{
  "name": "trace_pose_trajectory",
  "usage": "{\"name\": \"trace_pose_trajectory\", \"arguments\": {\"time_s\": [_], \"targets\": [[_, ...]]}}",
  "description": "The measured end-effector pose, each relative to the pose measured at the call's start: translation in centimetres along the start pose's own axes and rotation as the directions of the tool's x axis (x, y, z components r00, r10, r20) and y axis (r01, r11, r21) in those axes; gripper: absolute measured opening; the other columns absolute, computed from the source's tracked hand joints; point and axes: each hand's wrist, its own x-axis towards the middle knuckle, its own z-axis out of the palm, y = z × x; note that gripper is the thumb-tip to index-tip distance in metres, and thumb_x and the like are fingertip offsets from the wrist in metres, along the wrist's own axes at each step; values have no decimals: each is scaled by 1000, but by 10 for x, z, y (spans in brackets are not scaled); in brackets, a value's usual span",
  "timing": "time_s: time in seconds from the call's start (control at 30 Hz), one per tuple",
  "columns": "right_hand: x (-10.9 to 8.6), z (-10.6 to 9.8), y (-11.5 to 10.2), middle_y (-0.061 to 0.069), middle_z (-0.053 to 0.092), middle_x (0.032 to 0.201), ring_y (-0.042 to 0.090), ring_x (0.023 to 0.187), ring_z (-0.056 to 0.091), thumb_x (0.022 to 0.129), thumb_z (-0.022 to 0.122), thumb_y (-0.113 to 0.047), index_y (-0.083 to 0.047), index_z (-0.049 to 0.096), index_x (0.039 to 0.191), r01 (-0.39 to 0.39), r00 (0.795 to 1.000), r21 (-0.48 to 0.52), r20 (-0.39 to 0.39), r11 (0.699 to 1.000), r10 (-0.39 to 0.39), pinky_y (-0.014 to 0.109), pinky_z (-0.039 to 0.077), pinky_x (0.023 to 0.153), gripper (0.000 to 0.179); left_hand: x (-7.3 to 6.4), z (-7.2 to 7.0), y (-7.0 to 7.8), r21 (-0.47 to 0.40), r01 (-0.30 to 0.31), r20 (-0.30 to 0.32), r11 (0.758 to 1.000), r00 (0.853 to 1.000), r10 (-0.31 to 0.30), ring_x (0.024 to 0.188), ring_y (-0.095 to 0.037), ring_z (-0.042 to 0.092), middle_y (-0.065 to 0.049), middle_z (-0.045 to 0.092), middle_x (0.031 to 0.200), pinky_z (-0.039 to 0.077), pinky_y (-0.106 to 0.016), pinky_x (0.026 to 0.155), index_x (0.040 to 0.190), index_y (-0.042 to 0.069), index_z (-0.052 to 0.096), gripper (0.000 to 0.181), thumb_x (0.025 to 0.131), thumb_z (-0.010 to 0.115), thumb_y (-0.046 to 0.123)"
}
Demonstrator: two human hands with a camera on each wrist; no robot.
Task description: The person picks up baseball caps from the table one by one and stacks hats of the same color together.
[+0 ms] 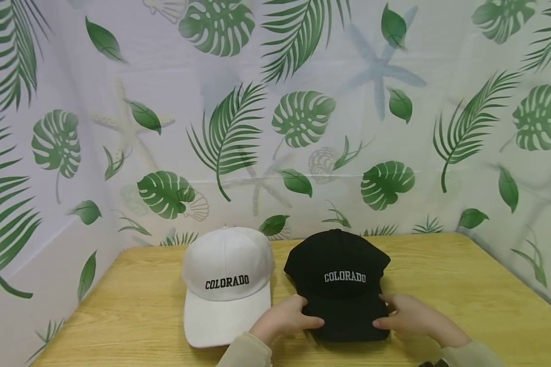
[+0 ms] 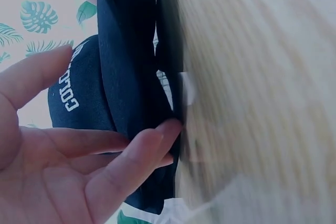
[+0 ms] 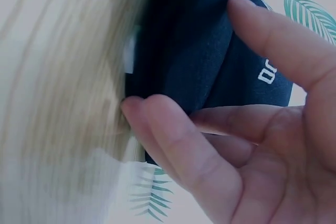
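Observation:
A black cap (image 1: 340,257) with white COLORADO lettering lies on the table, its brim (image 1: 346,318) toward the camera. My left hand (image 1: 286,317) is at the brim's left side. In the left wrist view its thumb (image 2: 39,74) stands off the brim, while its fingertips (image 2: 169,129) touch the edge near the tabletop. On the opposite side is my right hand (image 1: 406,317), fingers (image 3: 173,129) loosely extended against the brim's edge. Its thumb tip (image 3: 242,6) overlaps the brim's upper face in the right wrist view. A white COLORADO cap (image 1: 227,260) sits beside the left hand.
Both caps are on a wooden table (image 1: 445,265). Behind it hangs a white cloth (image 1: 257,71) printed with green leaves and starfish, which also runs along the left and right sides. The white cap is close to the left forearm.

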Motion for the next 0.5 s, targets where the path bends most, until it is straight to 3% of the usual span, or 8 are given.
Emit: {"name": "trace_pose_trajectory", "arguments": {"time_s": [0.13,0.5], "targets": [[1,0,0,28,59,92,26,77,60,76,69,-18,29,33,113,3,1000,24,0,1000,-3,32,49,58,70,1,0,-1,-1,17,-5,1000,1000,-17,100,-29,52,-18,57,107,40,-41,85,112,-11,52,56,77,66,31],[5,-1,-4,30,57,98,30,87,58,76,69,-19,27,40,111,2,999,-47,-33,999,-4,38,47,69,65,5,1,-4,-57,48,-3,997,999,-49,98,-27,53,-18,56,108,41,-43,84,114,-10,52,58,78,66,33]]}}
